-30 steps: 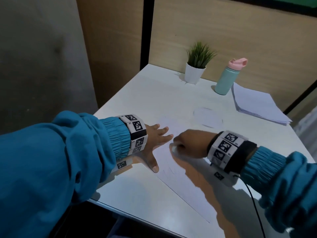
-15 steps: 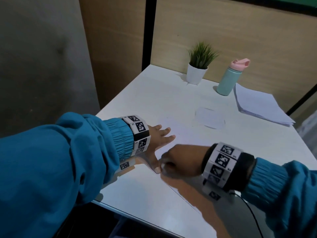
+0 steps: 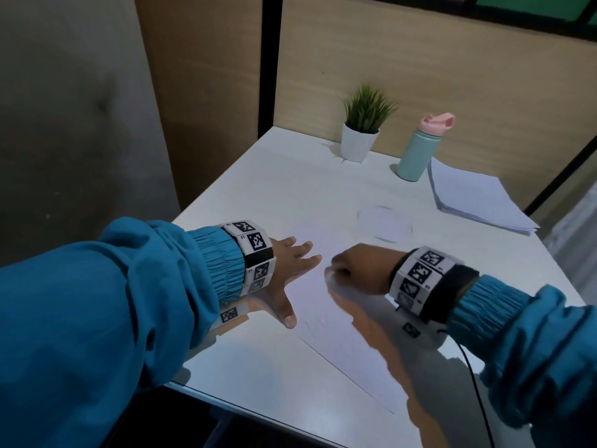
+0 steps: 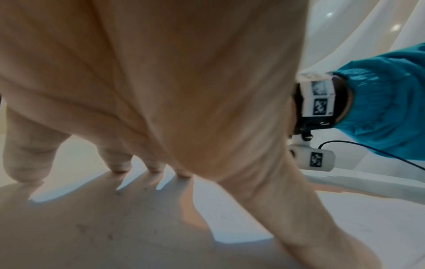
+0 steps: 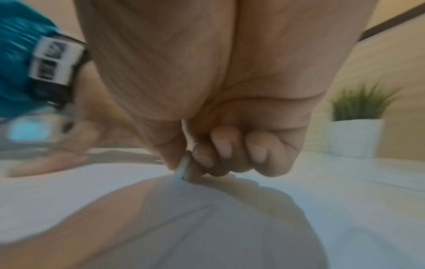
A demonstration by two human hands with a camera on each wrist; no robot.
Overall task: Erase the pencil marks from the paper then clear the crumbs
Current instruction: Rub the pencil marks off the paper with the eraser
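Observation:
A white sheet of paper (image 3: 336, 331) lies on the white table (image 3: 274, 376), with faint pencil marks (image 3: 315, 323) near my left thumb. My left hand (image 3: 290, 270) lies flat with spread fingers (image 4: 117, 163) on the sheet's left edge, pressing it down. My right hand (image 3: 355, 270) is a fist just right of it, pinching a small white eraser (image 3: 329, 273) whose tip touches the paper. In the right wrist view the eraser (image 5: 182, 167) sits between thumb and curled fingers, blurred by motion.
At the back of the table stand a small potted plant (image 3: 360, 134) and a teal bottle with a pink lid (image 3: 420, 150). A stack of white sheets (image 3: 475, 195) lies at the right rear. A faint round mark (image 3: 384, 221) shows mid-table. A black cable (image 3: 478, 383) trails from my right wrist.
My right hand swept toward me and to the left with the eraser, close to my left thumb, then went back away and to the right. The left hand stayed pressed on the paper.

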